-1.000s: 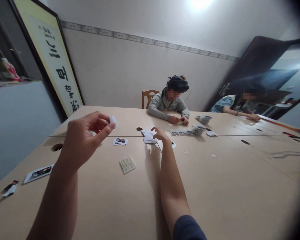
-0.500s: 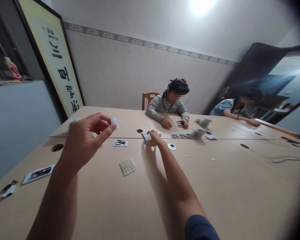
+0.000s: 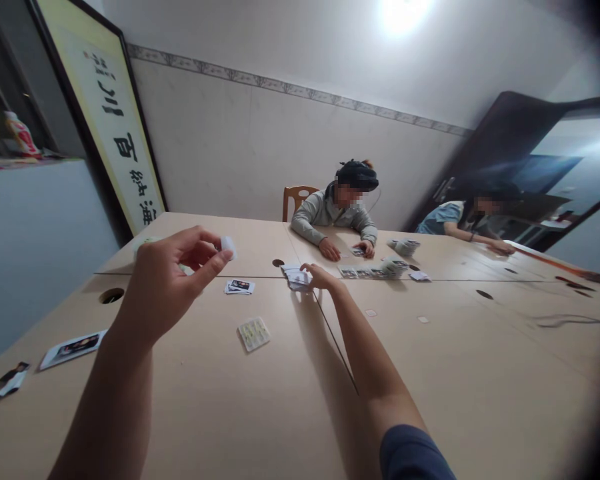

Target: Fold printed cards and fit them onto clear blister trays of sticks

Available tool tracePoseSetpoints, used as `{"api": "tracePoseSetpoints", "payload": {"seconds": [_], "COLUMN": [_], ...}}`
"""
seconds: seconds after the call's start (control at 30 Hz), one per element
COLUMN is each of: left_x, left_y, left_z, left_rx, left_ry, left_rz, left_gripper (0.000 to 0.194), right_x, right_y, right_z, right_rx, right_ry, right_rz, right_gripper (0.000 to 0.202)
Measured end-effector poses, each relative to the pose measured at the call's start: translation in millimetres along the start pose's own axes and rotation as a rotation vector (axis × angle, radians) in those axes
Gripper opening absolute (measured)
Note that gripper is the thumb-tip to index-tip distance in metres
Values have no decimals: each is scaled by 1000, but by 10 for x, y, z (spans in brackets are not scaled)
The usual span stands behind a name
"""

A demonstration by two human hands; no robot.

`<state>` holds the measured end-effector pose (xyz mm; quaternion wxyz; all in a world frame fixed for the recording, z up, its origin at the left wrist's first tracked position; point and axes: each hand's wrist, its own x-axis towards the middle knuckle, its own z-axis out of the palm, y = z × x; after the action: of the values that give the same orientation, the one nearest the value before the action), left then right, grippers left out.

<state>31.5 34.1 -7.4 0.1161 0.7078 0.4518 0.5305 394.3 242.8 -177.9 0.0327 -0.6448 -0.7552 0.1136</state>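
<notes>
Between the thumb and fingers of my left hand is a small translucent white piece, held above the table. My right hand reaches to the right edge of a pile of white papers; its fingers are bent at the pile, and whether they grip a sheet is too small to tell. Left of that pile lie a few photo cards. Nearer to me is a square clear tray with pale greenish contents.
Across the table a person in a grey jacket handles cards beside a row of photo cards and stacks. Another person leans in at the right. A larger photo lies at left, near a round hole.
My right hand has moved slightly right, uncovering more of the paper pile. The round white disc beside my right wrist no longer shows. My left hand has hardly moved.
</notes>
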Motion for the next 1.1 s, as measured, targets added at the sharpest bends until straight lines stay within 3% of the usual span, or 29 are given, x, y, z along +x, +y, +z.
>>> {"api": "tracePoseSetpoints", "payload": {"seconds": [0.2,0.4,0.53,0.83,1.1], "left_x": [-7,-21,-18,-1,-19], "left_y": [-3,35,7,0,34], "left_z": [-5,-21,-25,14,-6], "left_rx": [2,23,10,32,31], "left_ry": [9,3,33,-8,-4], "left_rz": [0,49,59,53,41], "left_gripper": [13,10,9,11,12], "right_x": [305,523,445,147,16], "right_y": [13,-87,21,68,27], "right_z": [-158,-136,-144,107,115], "right_rx": [38,55,41,2,40], "right_ry": [16,-124,-203,-125,-144], "right_rz": [21,73,95,54,12], "right_gripper": [38,36,34,33,35]}}
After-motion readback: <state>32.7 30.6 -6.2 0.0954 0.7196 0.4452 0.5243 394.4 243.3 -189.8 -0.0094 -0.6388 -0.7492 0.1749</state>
